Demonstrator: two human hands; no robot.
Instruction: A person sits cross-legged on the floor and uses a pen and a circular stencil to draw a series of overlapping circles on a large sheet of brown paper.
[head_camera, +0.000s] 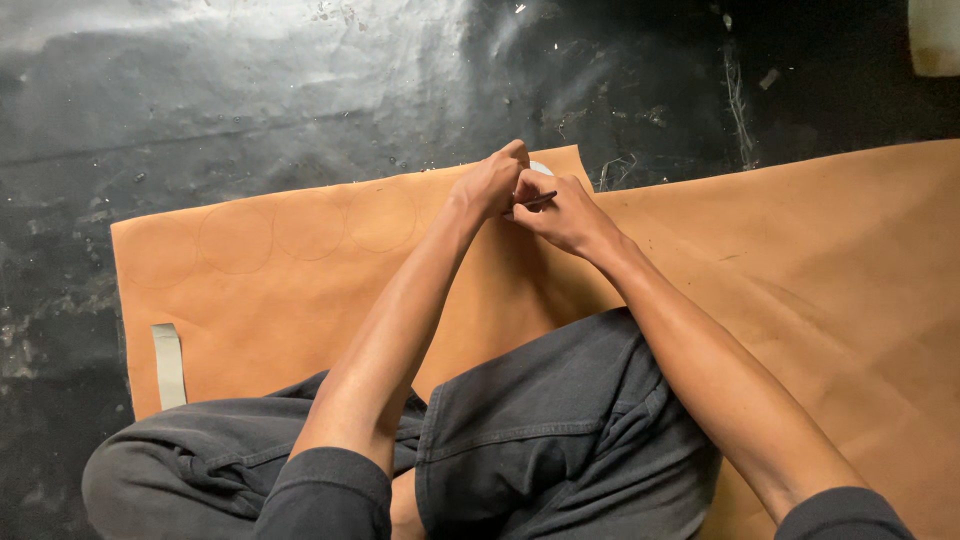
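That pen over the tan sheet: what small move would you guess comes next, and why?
Probably sliding the pen a little further around the pale round template. The left hand presses that template near the far edge of the tan sheet, the right hand holds the pen against it, and three traced circles already sit in a row to the left.

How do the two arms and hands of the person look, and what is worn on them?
Both forearms are bare up to near the elbow, where dark grey sleeves of soft fabric are pushed up. The left hand and right hand are bare: no gloves, rings, watch or bracelet are visible. No markings show on the sleeves.
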